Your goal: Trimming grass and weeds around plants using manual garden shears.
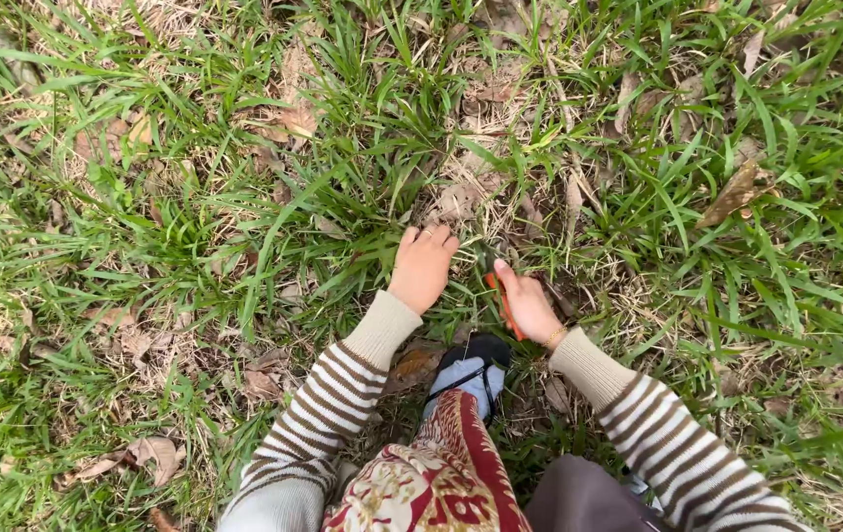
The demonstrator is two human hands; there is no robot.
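Both arms reach fwd & down, striped sleeves to the wrists. Left hand [422, 268] palm down, fingers curled in a loose grasp. Right hand [527, 303] closed, thumb up; wrists near each other.

Cream sleeves [342, 379] with brown stripes, a red patterned wrap [441, 473], black sandal [480, 355] over blue sock.

Your striped sleeves [328, 394] look like soft ribbed knit, the orange handle [506, 307] smooth glossy plastic, and those dry leaves [737, 192] papery and matt.
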